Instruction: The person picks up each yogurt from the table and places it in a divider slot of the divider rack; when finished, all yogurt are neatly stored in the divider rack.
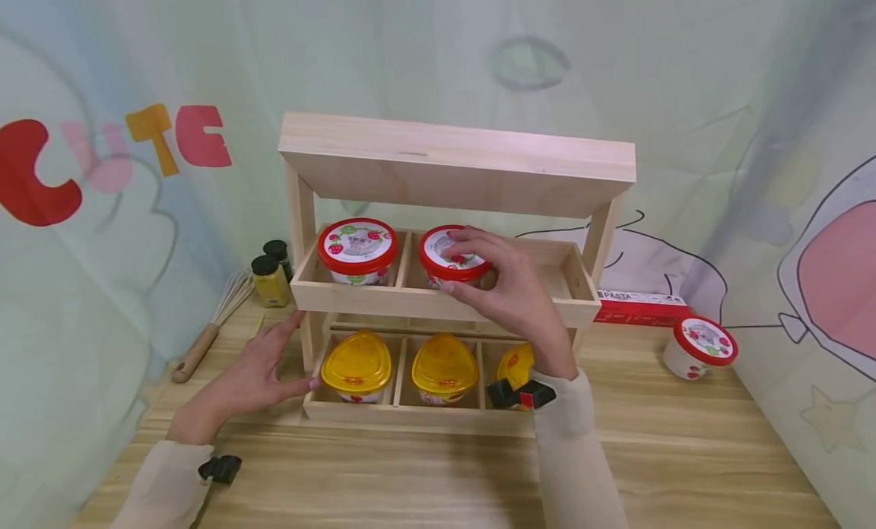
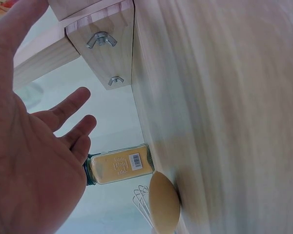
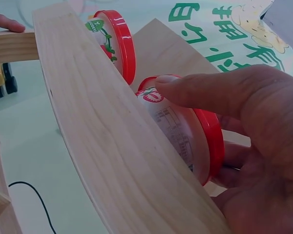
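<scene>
My right hand (image 1: 513, 289) grips a round red-lidded paper tub (image 1: 439, 249) in the middle compartment of the wooden two-tier rack's (image 1: 445, 305) upper tray. In the right wrist view, the thumb and fingers go round this tub's rim, behind the tray's front board. A second red-lidded tub (image 1: 358, 244) sits in the left compartment. My left hand (image 1: 253, 373) is at the rack's left end, fingers spread, with its thumb by the lower tray's corner. The left wrist view shows those fingers extended beside wing nuts (image 2: 101, 39) on the rack.
Tubs with yellow lids (image 1: 445, 364) stand in the lower tray. Another red-lidded tub (image 1: 701, 346) leans at the right, near a red pasta box (image 1: 643, 308). A whisk (image 1: 212, 324) and spice jars (image 1: 271, 280) are at the left. Patterned curtains surround the table.
</scene>
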Demonstrator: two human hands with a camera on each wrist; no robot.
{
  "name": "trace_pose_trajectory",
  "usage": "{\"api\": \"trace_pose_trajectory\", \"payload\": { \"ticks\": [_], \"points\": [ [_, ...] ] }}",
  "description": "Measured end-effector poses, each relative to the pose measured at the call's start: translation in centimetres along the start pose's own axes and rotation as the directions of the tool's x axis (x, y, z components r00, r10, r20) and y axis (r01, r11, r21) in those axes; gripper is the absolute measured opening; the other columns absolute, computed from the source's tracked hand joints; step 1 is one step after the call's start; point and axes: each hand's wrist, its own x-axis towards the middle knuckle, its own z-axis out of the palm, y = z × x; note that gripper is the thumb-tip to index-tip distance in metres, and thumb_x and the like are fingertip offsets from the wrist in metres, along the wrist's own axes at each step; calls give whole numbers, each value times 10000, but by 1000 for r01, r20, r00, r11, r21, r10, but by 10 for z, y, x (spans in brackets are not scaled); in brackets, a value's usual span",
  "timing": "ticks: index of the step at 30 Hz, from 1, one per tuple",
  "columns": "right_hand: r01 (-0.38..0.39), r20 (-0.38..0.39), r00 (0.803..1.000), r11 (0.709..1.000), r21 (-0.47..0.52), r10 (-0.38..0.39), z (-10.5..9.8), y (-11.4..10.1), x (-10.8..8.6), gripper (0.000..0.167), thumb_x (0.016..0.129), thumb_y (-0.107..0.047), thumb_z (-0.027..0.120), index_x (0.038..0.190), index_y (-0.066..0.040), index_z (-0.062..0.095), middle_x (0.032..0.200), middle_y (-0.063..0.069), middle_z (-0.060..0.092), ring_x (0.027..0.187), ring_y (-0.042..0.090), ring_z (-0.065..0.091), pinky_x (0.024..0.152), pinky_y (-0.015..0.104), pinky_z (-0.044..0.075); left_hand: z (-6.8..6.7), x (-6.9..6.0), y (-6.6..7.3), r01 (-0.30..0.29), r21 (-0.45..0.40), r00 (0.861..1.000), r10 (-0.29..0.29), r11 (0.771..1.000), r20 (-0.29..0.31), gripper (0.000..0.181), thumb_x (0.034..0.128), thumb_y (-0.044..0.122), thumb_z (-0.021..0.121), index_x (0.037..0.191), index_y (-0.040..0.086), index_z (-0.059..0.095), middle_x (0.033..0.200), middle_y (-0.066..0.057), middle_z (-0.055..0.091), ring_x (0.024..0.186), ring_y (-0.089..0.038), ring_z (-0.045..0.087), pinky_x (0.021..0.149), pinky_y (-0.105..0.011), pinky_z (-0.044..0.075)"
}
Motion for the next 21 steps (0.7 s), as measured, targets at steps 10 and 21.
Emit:
{"api": "trace_pose_trajectory", "payload": {
  "ticks": [10, 21],
  "points": [
    [-5, 23, 1000, 999, -52, 6, -4, -2, -1, 477, 904, -260, 870, 1357, -226, 726, 1617, 1, 572, 1493, 258, 511, 1072, 460, 614, 0, -1, 0, -1, -6, 1000, 1, 1000, -1, 1198, 825, 406, 891, 1715, 58, 168, 1647, -350, 398, 1454, -568, 379, 1137, -830, 309],
    [41, -66, 997, 998, -47, -44, -25, 1, -16, 508, 918, -204, 858, 1399, -159, 703, 1606, 33, 589, 1555, 249, 475, 1218, 555, 489, 0, 0, 0, 0, -12, 1000, 0, 1000, 1, 1193, 829, 408, 891, 1710, 41, 177, 1657, -364, 382, 1459, -571, 370, 1133, -843, 306]
  ]
}}
